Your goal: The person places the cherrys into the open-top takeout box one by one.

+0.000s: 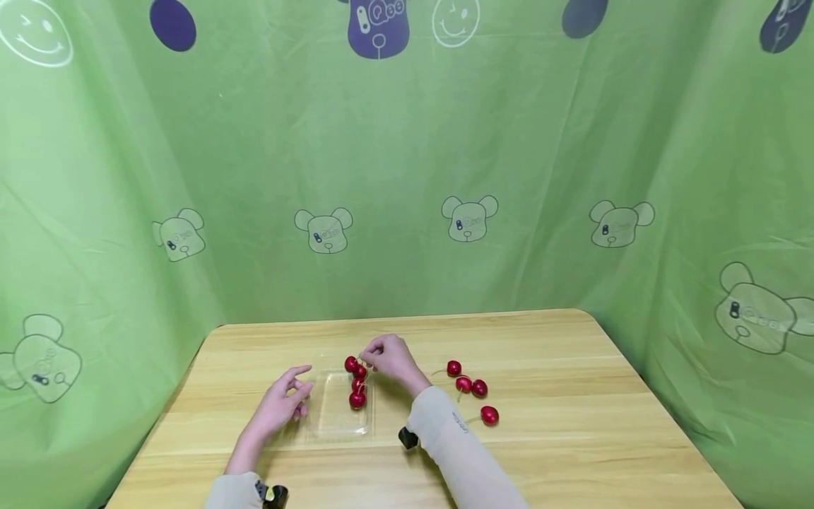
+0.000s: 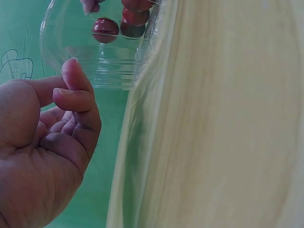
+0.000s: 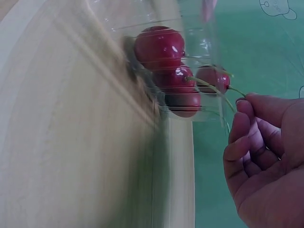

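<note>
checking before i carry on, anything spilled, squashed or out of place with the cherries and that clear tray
Nothing stands out. The clear tray lies flat on the table with whole cherries inside; four loose cherries lie to its right. The right hand pinches a stem; the left hand rests beside the tray.

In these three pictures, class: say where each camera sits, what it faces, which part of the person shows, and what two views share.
Head: worn high, facing forward and down at the wooden table; shows both forearms, left hand and right hand.
Left wrist: sits behind the left hand, facing the clear tray; shows palm and curled fingers.
Right wrist: sits behind the right hand, facing the tray; fingers pinch a cherry stem.
Shared: both wrist views show the cherries in the tray.
</note>
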`<action>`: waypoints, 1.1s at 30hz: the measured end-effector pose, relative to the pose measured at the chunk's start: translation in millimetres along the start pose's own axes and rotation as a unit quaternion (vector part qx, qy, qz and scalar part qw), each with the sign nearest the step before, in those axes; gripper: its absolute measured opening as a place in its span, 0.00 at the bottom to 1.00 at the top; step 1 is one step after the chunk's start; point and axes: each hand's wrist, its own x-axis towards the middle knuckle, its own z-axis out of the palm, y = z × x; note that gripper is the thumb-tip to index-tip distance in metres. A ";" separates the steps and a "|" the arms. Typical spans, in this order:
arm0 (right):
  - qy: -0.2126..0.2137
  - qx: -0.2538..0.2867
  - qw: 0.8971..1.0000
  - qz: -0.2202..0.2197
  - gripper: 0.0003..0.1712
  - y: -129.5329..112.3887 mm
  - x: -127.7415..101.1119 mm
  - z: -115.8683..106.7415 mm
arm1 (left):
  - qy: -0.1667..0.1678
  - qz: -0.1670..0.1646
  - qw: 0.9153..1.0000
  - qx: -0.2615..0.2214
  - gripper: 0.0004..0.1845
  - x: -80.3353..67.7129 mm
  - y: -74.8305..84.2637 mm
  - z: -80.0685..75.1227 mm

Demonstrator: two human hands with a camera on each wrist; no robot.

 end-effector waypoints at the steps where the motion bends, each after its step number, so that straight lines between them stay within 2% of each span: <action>1: 0.001 -0.002 1.000 0.000 0.04 0.0 0.1 0.4 | 0.000 0.000 1.000 0.001 0.28 0.2 -0.2 0.0; 22: 0.025 -0.074 0.997 -0.026 0.03 5.0 5.5 14.5 | -0.003 0.002 1.000 -0.002 0.28 -0.1 -0.2 1.3; 33: 0.029 -0.116 0.991 -0.058 0.04 6.7 9.4 17.2 | -0.004 0.005 1.000 -0.001 0.28 2.0 -0.8 0.4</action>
